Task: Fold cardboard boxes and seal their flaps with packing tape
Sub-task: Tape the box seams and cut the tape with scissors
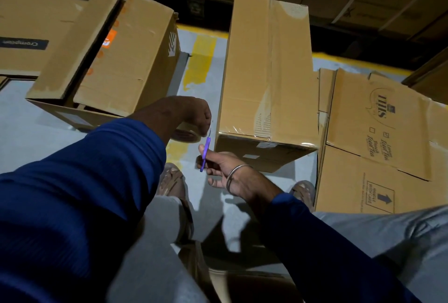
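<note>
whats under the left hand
A tape roll, gripped by the left hand; only its lower edge shows, the rest is covered by the hand. Below is grey floor.

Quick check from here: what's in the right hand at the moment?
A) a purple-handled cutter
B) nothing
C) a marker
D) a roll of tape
A: the right hand pinches a thin purple-handled cutter, while the left hand holds the tape roll.
</note>
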